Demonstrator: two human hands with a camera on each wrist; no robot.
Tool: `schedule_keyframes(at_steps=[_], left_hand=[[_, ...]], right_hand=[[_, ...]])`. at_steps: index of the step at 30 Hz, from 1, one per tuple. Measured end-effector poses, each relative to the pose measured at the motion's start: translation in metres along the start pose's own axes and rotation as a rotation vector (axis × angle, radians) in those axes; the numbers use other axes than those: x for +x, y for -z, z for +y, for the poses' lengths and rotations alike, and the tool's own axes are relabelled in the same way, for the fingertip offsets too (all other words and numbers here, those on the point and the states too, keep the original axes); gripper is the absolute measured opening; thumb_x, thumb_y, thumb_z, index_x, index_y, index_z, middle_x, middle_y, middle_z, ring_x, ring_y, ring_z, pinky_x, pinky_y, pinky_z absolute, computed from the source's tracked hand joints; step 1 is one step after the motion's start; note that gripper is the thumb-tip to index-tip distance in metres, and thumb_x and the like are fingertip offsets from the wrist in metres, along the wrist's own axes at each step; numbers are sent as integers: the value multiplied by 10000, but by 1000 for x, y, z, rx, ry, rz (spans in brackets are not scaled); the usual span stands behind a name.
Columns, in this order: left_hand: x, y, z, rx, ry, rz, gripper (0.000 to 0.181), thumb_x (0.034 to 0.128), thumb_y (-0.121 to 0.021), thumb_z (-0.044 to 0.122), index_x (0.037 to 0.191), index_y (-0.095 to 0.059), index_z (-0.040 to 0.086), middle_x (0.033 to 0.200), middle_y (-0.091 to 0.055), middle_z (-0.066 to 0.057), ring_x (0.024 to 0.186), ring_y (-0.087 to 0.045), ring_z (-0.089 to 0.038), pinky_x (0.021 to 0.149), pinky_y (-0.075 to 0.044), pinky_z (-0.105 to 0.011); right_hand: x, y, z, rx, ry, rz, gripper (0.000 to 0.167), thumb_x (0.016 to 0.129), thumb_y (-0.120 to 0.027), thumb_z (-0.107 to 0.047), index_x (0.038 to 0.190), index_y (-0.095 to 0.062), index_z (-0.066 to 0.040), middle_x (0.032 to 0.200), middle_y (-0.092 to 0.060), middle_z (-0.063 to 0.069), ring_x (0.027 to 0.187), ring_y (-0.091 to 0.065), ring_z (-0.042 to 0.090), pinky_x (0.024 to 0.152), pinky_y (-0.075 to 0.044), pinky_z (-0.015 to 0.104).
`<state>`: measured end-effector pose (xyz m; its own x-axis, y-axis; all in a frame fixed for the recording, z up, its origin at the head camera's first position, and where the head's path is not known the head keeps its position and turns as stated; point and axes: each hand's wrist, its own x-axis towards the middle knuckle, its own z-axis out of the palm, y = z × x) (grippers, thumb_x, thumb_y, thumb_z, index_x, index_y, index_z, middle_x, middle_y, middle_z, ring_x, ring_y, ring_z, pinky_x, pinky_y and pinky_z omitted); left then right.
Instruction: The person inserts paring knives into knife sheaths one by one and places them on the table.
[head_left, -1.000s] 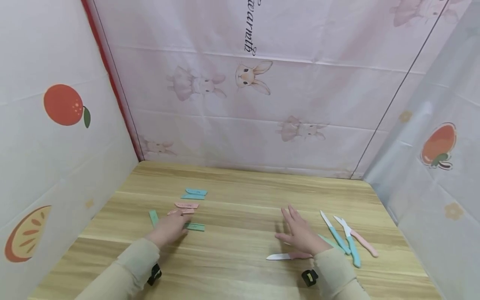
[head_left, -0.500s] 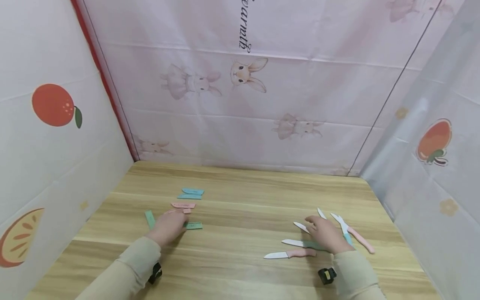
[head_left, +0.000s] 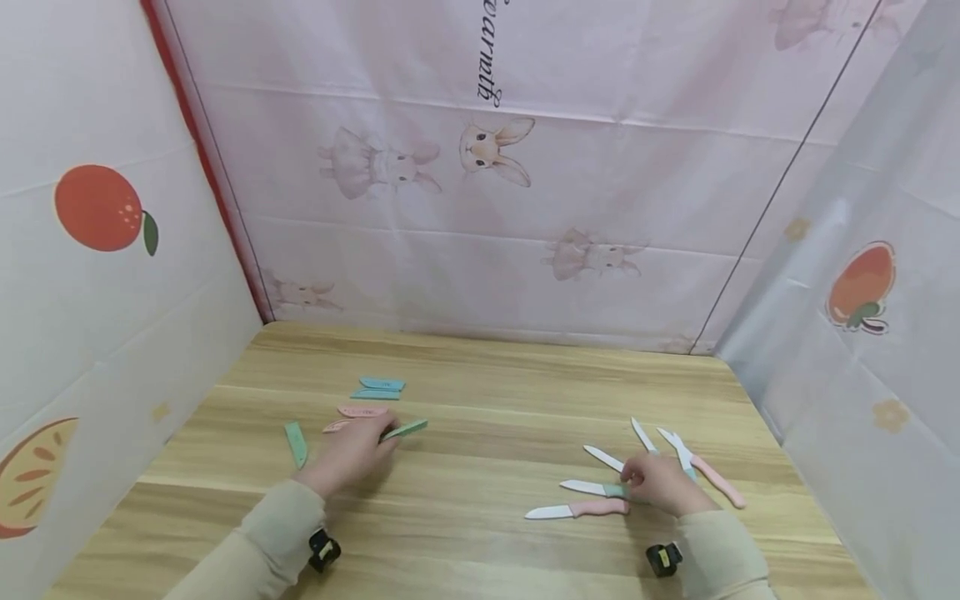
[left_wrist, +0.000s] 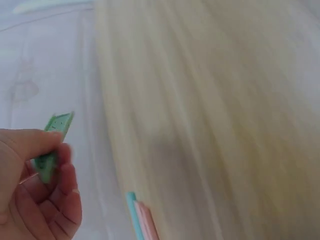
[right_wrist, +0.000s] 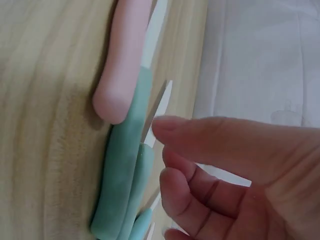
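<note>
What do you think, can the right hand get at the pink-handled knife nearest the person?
Probably yes: the right hand looks empty and is close by, and nothing covers that pink-handled knife.

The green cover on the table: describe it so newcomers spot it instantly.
Find the wooden table, then the left hand. Just left of that hand lies the green cover, pointing toward the backdrop, unlike the crosswise pink covers and blue covers.

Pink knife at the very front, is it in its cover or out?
Out. The front pink knife lies on the table, its white blade bare from tip to handle.
</note>
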<state>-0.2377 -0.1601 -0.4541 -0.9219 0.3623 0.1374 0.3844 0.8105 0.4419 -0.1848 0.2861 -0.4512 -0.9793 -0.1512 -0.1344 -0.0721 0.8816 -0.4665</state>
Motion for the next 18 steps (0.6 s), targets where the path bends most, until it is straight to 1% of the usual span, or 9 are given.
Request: schedule_keyframes(at_steps=[2, 4, 7, 8, 9, 12, 15, 17, 18], left_hand=[[2, 1, 7, -84, 0, 32, 100, 897, -629, 155, 841, -547, 153, 644, -462, 82, 547, -406, -67, 490, -360, -228], [4, 2, 13, -176, 15, 65, 115, 899, -628, 157, 826, -541, 142, 627, -458, 62, 517, -388, -80, 462, -342, -227], [6, 1, 22, -331, 70, 117, 119, 891, -635, 152, 825, -539, 126, 658, -480, 32, 552, -407, -109, 492, -352, -233], [7, 0, 25, -386, 93, 129, 112, 888, -633, 150, 834, -540, 121, 682, -497, 21, 577, -426, -122, 517, -367, -239], [8, 0, 28, -460, 118, 133, 99, 886, -629, 145, 849, -544, 110, 718, -525, 6, 609, -471, -144, 540, -412, -257], [11, -5, 35, -691, 161, 115, 107, 899, -595, 121, 889, -511, 55, 879, -613, -58, 792, -620, -198, 664, -518, -335], [13, -11, 41, -879, 206, 76, 138, 912, -559, 86, 898, -435, 28, 989, -655, -164, 902, -665, -277, 713, -552, -415], [14, -15, 45, -936, 232, 66, 157, 915, -546, 75, 901, -395, 33, 993, -660, -198, 914, -664, -280, 718, -553, -425], [14, -16, 47, -949, 240, 68, 158, 916, -545, 75, 909, -392, 35, 984, -664, -200, 911, -664, -279, 709, -557, -412]], right_hand=[[0, -2, 1, -3, -9, 4, 188, 679, -735, -18, 840, -659, -81, 703, -531, -11, 660, -473, 149, 599, -429, 312], [0, -3, 1, -5, -23, 1, 206, 658, -735, -14, 836, -658, -81, 685, -515, -7, 642, -457, 155, 587, -411, 307], [0, -4, 1, -32, -32, -7, 217, 640, -731, -15, 834, -659, -81, 695, -531, -10, 643, -460, 157, 588, -413, 312], [0, -4, 1, -32, -38, -12, 219, 640, -733, -13, 837, -661, -78, 701, -541, -7, 645, -465, 159, 589, -419, 315], [0, -4, 1, -32, -46, -19, 220, 644, -736, -13, 841, -660, -75, 713, -552, -6, 650, -472, 159, 594, -425, 318], [2, -4, 2, -38, -58, -36, 219, 669, -746, -17, 866, -664, -66, 751, -583, -5, 668, -492, 159, 610, -447, 330], [4, -5, 4, -35, -66, -53, 216, 682, -749, -22, 875, -661, -66, 768, -589, -8, 680, -498, 159, 621, -452, 338], [4, -7, 7, -40, -68, -55, 192, 677, -745, -19, 832, -645, -70, 745, -570, -11, 668, -488, 158, 614, -441, 330], [4, -8, 8, -38, -71, -55, 183, 676, -746, -18, 810, -633, -71, 730, -558, -11, 658, -484, 158, 604, -436, 325]])
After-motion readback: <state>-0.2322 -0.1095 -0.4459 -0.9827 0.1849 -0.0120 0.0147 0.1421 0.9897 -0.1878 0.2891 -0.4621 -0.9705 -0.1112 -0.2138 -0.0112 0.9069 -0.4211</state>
